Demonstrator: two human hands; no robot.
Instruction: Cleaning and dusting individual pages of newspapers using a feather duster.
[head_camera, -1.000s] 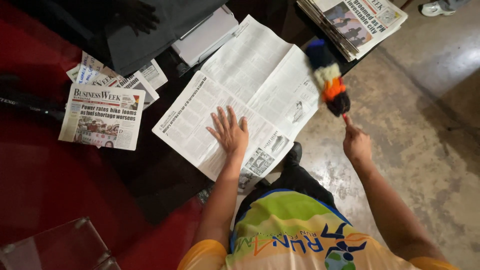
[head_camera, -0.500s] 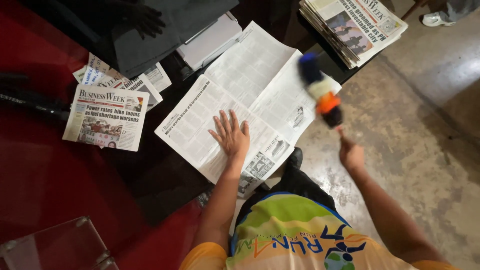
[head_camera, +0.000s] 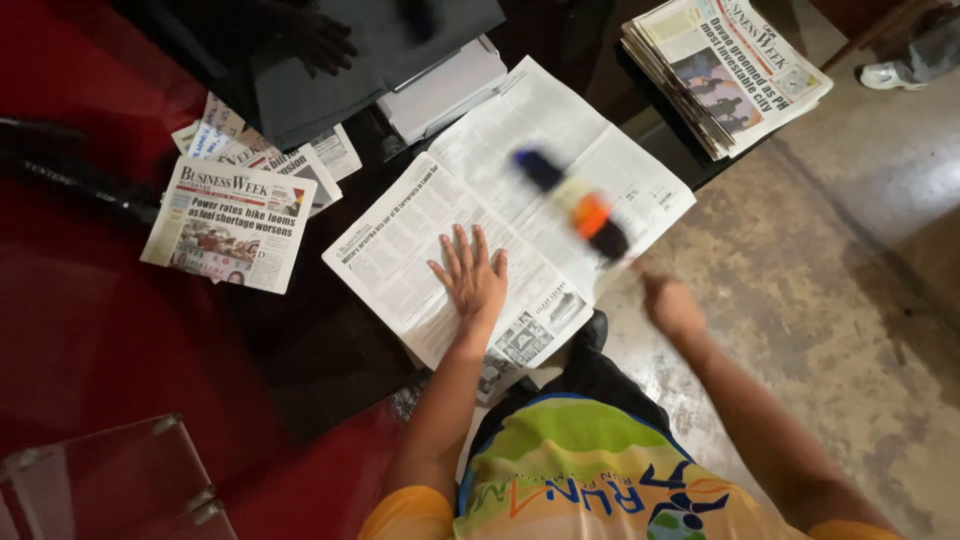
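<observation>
An open newspaper (head_camera: 470, 200) lies spread across a dark table (head_camera: 320, 330). My left hand (head_camera: 472, 280) rests flat on its lower part with the fingers spread. My right hand (head_camera: 670, 305) grips the handle of a small multicoloured feather duster (head_camera: 575, 205), blurred with motion. The duster's blue, yellow, orange and black head is over the right page of the newspaper.
A folded newspaper (head_camera: 230, 225) and several loose papers lie at the left. A stack of newspapers (head_camera: 725, 70) sits at the top right. A dark folder (head_camera: 350, 60) and white papers (head_camera: 445, 85) are at the top. A glass box (head_camera: 110, 480) is at the bottom left. Another person's shoe (head_camera: 885, 75) is at the far right.
My right hand has swung the duster leftwards from beyond the table's edge onto the right page of the open newspaper. My left hand has stayed flat on the paper.
</observation>
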